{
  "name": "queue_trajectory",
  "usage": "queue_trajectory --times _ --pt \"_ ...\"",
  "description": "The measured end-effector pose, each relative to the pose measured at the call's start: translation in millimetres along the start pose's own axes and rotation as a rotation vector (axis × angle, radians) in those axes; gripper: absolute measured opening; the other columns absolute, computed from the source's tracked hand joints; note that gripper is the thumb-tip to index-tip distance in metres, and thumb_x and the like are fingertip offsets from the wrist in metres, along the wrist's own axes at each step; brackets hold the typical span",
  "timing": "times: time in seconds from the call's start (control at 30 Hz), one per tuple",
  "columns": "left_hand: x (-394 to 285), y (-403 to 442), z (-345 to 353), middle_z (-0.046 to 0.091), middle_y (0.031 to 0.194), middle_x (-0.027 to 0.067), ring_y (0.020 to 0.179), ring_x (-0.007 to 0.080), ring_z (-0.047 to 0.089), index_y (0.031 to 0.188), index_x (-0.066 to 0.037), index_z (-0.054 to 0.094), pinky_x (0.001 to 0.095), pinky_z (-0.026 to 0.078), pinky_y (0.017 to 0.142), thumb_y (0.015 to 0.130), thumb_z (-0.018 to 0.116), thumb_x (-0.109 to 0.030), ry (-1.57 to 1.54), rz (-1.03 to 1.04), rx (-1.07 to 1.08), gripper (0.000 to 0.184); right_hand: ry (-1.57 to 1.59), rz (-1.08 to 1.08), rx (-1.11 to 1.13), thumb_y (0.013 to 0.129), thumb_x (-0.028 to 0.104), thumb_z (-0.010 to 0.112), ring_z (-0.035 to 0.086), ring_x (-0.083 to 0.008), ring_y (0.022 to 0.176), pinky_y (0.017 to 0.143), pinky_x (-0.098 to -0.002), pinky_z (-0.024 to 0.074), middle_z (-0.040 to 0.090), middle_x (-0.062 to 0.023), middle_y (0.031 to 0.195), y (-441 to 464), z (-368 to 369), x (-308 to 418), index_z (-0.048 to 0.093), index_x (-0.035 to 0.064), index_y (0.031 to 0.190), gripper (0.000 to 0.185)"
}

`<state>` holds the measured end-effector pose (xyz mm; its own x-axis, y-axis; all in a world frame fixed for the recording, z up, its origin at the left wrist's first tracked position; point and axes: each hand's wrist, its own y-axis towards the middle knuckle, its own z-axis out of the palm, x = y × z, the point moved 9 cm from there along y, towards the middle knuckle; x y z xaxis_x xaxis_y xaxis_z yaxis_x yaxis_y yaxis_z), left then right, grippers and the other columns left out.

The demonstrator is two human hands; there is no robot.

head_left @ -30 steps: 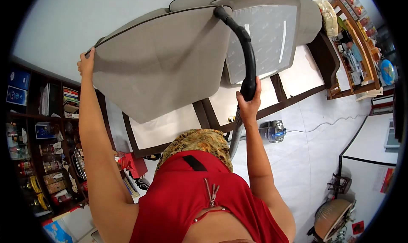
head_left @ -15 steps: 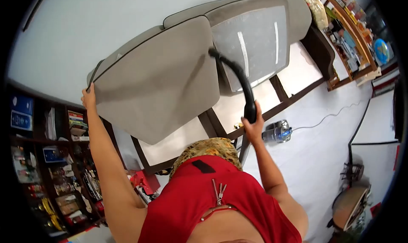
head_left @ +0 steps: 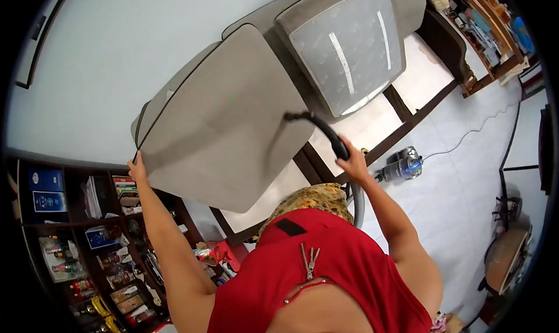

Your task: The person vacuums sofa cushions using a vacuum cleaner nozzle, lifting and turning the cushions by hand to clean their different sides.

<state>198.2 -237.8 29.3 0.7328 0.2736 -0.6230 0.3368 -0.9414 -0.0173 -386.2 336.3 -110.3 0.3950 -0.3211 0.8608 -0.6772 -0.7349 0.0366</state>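
A large grey sofa cushion (head_left: 215, 141) stands tilted up against the sofa back. My left hand (head_left: 138, 170) is closed on its lower left corner, fingers at the dark piping. Out to the right, my right hand (head_left: 354, 164) wraps round the black vacuum cleaner wand (head_left: 326, 129). The wand's brush end (head_left: 288, 117) is at the cushion's right side, over its face. From the handle a grey hose (head_left: 358, 205) runs down beside my body. On the floor to the right sits the vacuum cleaner body (head_left: 403, 164).
Another cushion (head_left: 346, 53) leans with its pale underside showing. Below runs the dark wooden sofa frame (head_left: 419, 118) with light panels. A packed shelf (head_left: 70, 222) stands at left, a wooden rack (head_left: 495, 27) at upper right. A cord (head_left: 466, 134) trails across the floor.
The wand's brush end has moved down the right side of the cushion. The view has shifted. My left hand still grips the cushion corner.
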Motion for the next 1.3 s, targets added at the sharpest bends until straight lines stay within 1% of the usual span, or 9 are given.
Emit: queue_trajectory --times 0.17,0.23,0.43,0.77,0.97,1.0,1.13,1.23,1.3 --pt "10 -3 -5 0.027 0.153 0.0244 0.138 0.0412 0.033 0.150 -0.017 0.037 0.0530 0.035 0.108 0.080 0.064 -0.071 -0.024 0.055 0.033 0.093 0.088 0.065 -0.047 0.069 0.015 0.070 0.068 -0.0329 0.103 0.091 -0.0365 0.0504 0.068 -0.0203 0.113 -20 -10 25 0.046 0.0147 0.145 0.080" --pt "6 -3 -2 0.028 0.152 0.0241 0.137 0.0405 0.034 0.148 -0.014 0.040 0.0533 0.035 0.108 0.080 0.064 -0.071 -0.067 0.066 0.004 0.092 0.069 -0.142 -0.145 0.071 0.010 0.072 0.066 -0.0274 0.109 0.094 -0.0344 0.0496 0.065 -0.0197 0.121 -2 -28 77 0.046 0.0071 0.144 0.078" --pt "-8 -10 -5 0.035 0.148 0.0247 0.134 0.0421 0.037 0.146 -0.016 0.044 0.0507 0.033 0.110 0.078 0.064 -0.073 -0.005 0.126 -0.072 0.091 0.176 -0.313 -0.165 0.074 0.008 0.075 0.065 -0.0237 0.105 0.093 -0.0332 0.0491 0.064 -0.0188 0.123 51 -18 178 0.043 0.0059 0.145 0.078" --pt "50 6 -7 0.036 0.145 0.0267 0.132 0.0431 0.038 0.145 -0.022 0.043 0.0548 0.034 0.107 0.075 0.062 -0.077 0.029 0.024 -0.046 0.091 0.014 -0.053 0.187 0.073 0.008 0.073 0.065 -0.0264 0.100 0.087 -0.0358 0.0500 0.065 -0.0175 0.117 -3 37 68 0.041 0.0126 0.147 0.081" --pt "44 -5 -10 0.037 0.143 0.0266 0.133 0.0423 0.037 0.144 -0.022 0.043 0.0530 0.034 0.107 0.074 0.062 -0.077 0.039 0.017 -0.053 0.091 0.116 -0.279 0.128 0.071 0.000 0.072 0.069 -0.0250 0.092 0.085 -0.0335 0.0523 0.067 -0.0191 0.109 -28 17 126 0.043 0.0022 0.143 0.079" --pt "47 -3 -10 0.037 0.143 0.0253 0.133 0.0414 0.036 0.144 -0.023 0.044 0.0522 0.035 0.107 0.074 0.062 -0.077 0.061 0.015 -0.074 0.091 0.090 -0.421 0.109 0.070 0.001 0.073 0.069 -0.0249 0.090 0.082 -0.0331 0.0533 0.068 -0.0196 0.108 -27 17 151 0.044 -0.0009 0.140 0.076" --pt "38 -35 -21 0.037 0.143 0.0250 0.133 0.0404 0.036 0.144 -0.023 0.044 0.0510 0.035 0.107 0.075 0.063 -0.076 0.022 0.014 -0.068 0.089 0.108 -0.634 0.128 0.071 0.004 0.076 0.069 -0.0310 0.088 0.079 -0.0350 0.0543 0.066 -0.0210 0.108 -23 47 228 0.048 0.0033 0.136 0.071" --pt "44 -48 -30 0.036 0.142 0.0253 0.133 0.0400 0.036 0.144 -0.023 0.043 0.0506 0.035 0.107 0.075 0.063 -0.075 0.001 0.018 -0.057 0.088 0.129 -0.619 0.151 0.071 0.005 0.075 0.067 -0.0354 0.084 0.074 -0.0375 0.0540 0.064 -0.0203 0.101 -32 80 215 0.049 0.0062 0.136 0.070" --pt "55 -53 -32 0.036 0.141 0.0255 0.133 0.0400 0.037 0.144 -0.023 0.043 0.0504 0.035 0.107 0.076 0.063 -0.075 -0.006 0.032 -0.051 0.088 0.103 -0.518 0.183 0.074 0.008 0.078 0.067 -0.0301 0.105 0.092 -0.0362 0.0514 0.063 -0.0231 0.120 -49 87 170 0.046 0.0018 0.140 0.074"
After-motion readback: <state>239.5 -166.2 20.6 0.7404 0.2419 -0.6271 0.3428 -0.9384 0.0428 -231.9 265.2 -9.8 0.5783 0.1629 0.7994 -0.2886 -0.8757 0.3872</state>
